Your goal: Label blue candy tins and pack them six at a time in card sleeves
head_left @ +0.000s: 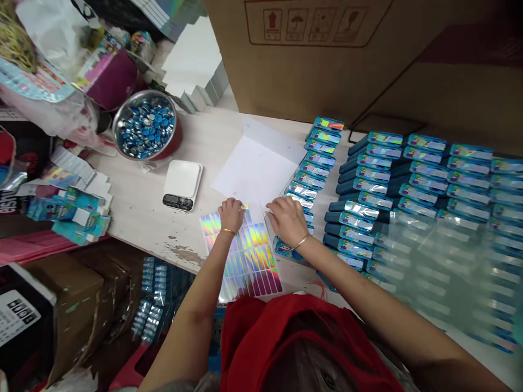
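Observation:
A shiny rainbow sticker sheet [249, 253], marked off into rows of small labels, lies on the table in front of me. My left hand [231, 215] is closed at its top edge, fingers bent down onto the sheet. Just right of the sheet is my right hand [288, 220], its thumb and fingertips drawn together; whatever sits between them is too small to make out. Beside and partly under that hand runs a slanting row of blue packs with shiny labels [312, 170]. White paper [257, 166] with a fold lies beyond both hands.
A white digital scale [183, 182] stands left of the paper. Behind it is a metal bowl [115, 130] of blue and silver round pieces. More blue packs [379, 163] fill the right side, partly under clear plastic [433, 272]. A large cardboard box [302, 76] borders the back.

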The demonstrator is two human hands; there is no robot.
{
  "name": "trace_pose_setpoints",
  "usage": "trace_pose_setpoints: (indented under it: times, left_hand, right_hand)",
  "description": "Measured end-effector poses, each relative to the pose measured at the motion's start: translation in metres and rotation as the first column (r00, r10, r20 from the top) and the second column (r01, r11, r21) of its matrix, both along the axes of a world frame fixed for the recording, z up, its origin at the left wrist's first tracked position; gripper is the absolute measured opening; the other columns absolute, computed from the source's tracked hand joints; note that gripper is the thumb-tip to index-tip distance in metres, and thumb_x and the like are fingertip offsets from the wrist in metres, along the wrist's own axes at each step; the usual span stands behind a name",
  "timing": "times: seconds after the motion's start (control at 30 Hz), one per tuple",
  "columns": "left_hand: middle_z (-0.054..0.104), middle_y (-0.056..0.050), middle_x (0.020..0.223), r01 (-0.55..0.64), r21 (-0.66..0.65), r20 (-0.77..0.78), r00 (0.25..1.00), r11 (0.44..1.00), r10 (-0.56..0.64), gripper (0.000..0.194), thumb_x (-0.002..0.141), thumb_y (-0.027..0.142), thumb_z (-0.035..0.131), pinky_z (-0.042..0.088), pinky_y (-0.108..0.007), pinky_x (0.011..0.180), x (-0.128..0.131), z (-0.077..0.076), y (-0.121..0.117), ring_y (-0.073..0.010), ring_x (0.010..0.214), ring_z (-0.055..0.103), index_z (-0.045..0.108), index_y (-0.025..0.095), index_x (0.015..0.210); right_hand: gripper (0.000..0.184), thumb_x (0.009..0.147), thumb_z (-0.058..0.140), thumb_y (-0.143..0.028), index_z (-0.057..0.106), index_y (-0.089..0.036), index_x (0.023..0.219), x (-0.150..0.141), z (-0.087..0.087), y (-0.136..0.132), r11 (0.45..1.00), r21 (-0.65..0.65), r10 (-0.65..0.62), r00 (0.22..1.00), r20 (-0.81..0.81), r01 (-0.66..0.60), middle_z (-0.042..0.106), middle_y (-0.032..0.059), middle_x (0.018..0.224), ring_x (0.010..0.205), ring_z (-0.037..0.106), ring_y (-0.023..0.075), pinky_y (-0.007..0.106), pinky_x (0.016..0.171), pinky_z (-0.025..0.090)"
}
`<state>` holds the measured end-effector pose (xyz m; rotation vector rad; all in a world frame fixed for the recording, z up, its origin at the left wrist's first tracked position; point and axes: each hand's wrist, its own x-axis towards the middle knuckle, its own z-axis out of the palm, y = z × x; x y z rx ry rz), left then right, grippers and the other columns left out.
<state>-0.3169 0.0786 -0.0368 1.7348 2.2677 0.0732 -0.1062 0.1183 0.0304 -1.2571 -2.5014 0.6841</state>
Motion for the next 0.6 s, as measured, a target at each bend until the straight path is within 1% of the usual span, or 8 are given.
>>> trace_pose_setpoints:
  times: [0.1,0.2,0.27,0.37,0.4,0.47,0.53,0.6]
  left_hand:
    - [0.062,-0.008,0.093,0.037,0.007,0.133,0.990,0.999,-0.037,0.011,0.088,0.022,0.047,0.032,-0.042,0.090,-0.005,0.002,0.001,-0.0250,0.095,0.053,0.057,0.020,0.091]
    - [0.064,-0.002,0.083,0.078,0.003,0.223,0.972,0.997,-0.077,0.012,0.090,0.026,0.045,0.035,-0.036,0.088,-0.011,0.013,0.000,-0.0189,0.082,0.058,0.056,0.021,0.092]
    - [0.064,-0.001,0.082,0.094,0.012,0.285,0.954,0.995,-0.094,0.015,0.091,0.029,0.043,0.038,-0.032,0.085,-0.015,0.023,-0.003,-0.0169,0.078,0.059,0.057,0.022,0.092]
    - [0.064,-0.001,0.081,0.122,0.051,0.381,0.915,0.991,-0.132,0.020,0.091,0.031,0.041,0.039,-0.032,0.084,-0.015,0.035,-0.009,-0.0163,0.074,0.058,0.059,0.022,0.091]
    - [0.064,-0.002,0.081,0.137,0.071,0.387,0.909,0.988,-0.154,0.022,0.092,0.031,0.040,0.038,-0.033,0.084,-0.014,0.038,-0.011,-0.0164,0.074,0.058,0.060,0.022,0.091]
    - [0.064,-0.003,0.083,0.183,0.114,0.332,0.920,0.977,-0.211,0.023,0.092,0.029,0.039,0.037,-0.035,0.087,-0.011,0.041,-0.014,-0.0178,0.078,0.059,0.062,0.023,0.094]
    - [0.065,-0.006,0.090,0.233,0.157,0.237,0.935,0.960,-0.265,0.023,0.091,0.028,0.041,0.035,-0.038,0.090,-0.008,0.041,-0.018,-0.0205,0.088,0.059,0.063,0.025,0.099]
    - [0.065,-0.007,0.099,0.258,0.196,0.181,0.939,0.946,-0.293,0.024,0.090,0.026,0.043,0.035,-0.040,0.091,-0.005,0.038,-0.021,-0.0231,0.098,0.058,0.064,0.028,0.103]
  right_hand:
    - [0.024,0.093,0.042,-0.019,0.060,-0.017,0.109,-0.031,-0.015,0.007,0.994,-0.025,0.108,0.994,0.019,-0.107,0.060,0.0114,0.111,0.103,0.043,0.0258,0.038,0.081,0.028]
    - [0.026,0.092,0.041,-0.013,0.059,-0.017,0.110,-0.050,-0.032,0.011,0.982,-0.039,0.188,0.982,0.035,-0.186,0.060,0.0115,0.113,0.111,0.042,0.0261,0.039,0.089,0.026]
    - [0.024,0.094,0.040,-0.014,0.060,-0.017,0.105,-0.055,-0.040,0.012,0.969,-0.067,0.239,0.970,0.045,-0.236,0.061,0.0105,0.105,0.105,0.045,0.0251,0.039,0.091,0.026]
    - [0.024,0.096,0.037,-0.017,0.061,-0.017,0.097,-0.058,-0.045,0.014,0.956,-0.130,0.270,0.963,0.024,-0.264,0.059,0.0099,0.097,0.093,0.049,0.0225,0.034,0.082,0.032]
    - [0.025,0.096,0.036,-0.017,0.061,-0.016,0.095,-0.058,-0.045,0.015,0.953,-0.148,0.268,0.963,0.003,-0.265,0.057,0.0099,0.097,0.092,0.049,0.0219,0.032,0.079,0.034]
    - [0.025,0.095,0.035,-0.013,0.060,-0.016,0.093,-0.058,-0.046,0.017,0.947,-0.188,0.258,0.965,-0.048,-0.262,0.055,0.0097,0.096,0.091,0.049,0.0207,0.030,0.075,0.035]
    - [0.025,0.094,0.035,-0.012,0.059,-0.015,0.090,-0.058,-0.048,0.019,0.938,-0.238,0.238,0.967,-0.085,-0.252,0.054,0.0089,0.092,0.087,0.049,0.0195,0.029,0.074,0.036]
    - [0.024,0.094,0.035,-0.012,0.058,-0.016,0.087,-0.059,-0.051,0.021,0.932,-0.273,0.219,0.971,-0.098,-0.238,0.054,0.0080,0.088,0.083,0.050,0.0187,0.028,0.072,0.036]
